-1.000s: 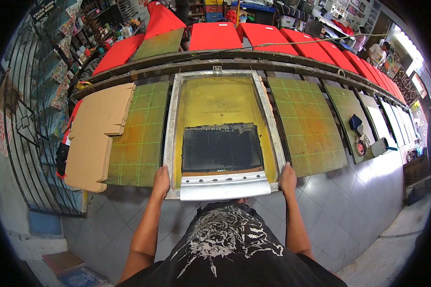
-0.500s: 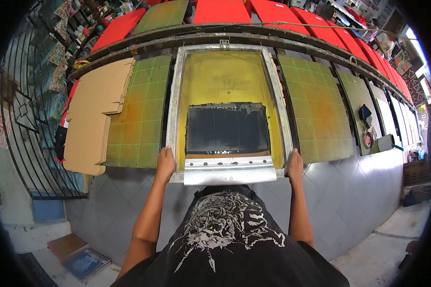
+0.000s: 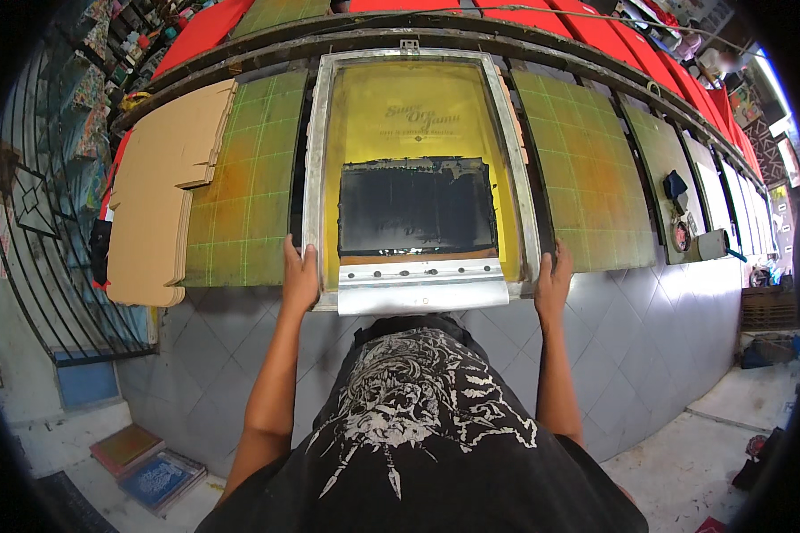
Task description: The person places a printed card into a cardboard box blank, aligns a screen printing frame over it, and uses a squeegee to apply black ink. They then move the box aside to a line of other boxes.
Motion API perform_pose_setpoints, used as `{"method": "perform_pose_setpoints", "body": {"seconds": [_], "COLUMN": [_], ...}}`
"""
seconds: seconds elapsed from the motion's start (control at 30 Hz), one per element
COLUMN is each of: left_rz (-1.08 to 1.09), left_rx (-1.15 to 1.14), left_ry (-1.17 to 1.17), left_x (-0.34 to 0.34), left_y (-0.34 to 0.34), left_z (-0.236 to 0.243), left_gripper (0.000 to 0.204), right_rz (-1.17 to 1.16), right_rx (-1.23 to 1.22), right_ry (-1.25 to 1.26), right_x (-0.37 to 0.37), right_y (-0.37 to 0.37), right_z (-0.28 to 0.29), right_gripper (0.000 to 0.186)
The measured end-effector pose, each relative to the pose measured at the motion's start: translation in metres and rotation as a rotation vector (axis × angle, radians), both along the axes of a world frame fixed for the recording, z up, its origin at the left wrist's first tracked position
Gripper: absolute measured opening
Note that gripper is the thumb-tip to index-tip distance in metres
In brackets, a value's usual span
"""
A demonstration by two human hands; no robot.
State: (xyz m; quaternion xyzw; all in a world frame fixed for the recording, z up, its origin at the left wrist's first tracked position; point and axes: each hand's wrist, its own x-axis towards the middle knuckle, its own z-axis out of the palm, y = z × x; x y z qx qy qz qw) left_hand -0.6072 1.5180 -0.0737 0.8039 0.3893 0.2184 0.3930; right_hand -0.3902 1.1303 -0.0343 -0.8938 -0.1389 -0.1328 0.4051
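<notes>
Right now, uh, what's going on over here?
A person has their left hand and right hand at the sides of a framed printing screen, toward its near end; whether they grip it is unclear. A metal-backed squeegee lies across that end, beside a dark patch on the yellow mesh.

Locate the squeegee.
Head view, centre: the squeegee lies across the near end of the screen frame, between left hand and right hand, below the dark ink.
</notes>
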Motion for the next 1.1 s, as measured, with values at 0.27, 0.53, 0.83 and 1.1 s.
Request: {"method": "perform_pose_setpoints", "body": {"seconds": [0.27,0.53,0.83,1.1], "left_rz": [-0.797,-0.859,-0.797,-0.735], "left_rx": [0.412,0.451,0.472,0.423], "left_ry": [0.121,0.088,0.178,0.174], "left_x": [-0.038,-0.013,0.021,0.065], "left_y": [-0.062,-0.048,-0.042,-0.002], "left_z": [0.089,0.087,0.095,0.143], "left_gripper": [0.056,0.047,0.039,0.041], "right_rz": [0.743,0.819,0.721,0.697], "right_rx": [-0.6,-0.629,-0.53,-0.562], "right_ry": [-0.106,-0.166,-0.16,-0.126], "right_x": [-0.065,-0.036,-0.011,0.042], "right_y": [0.026,0.034,0.06,0.093], "right_z": [0.059,0.062,0.074,0.104], "right_gripper": [0.059,0.048,0.037,0.044]}}
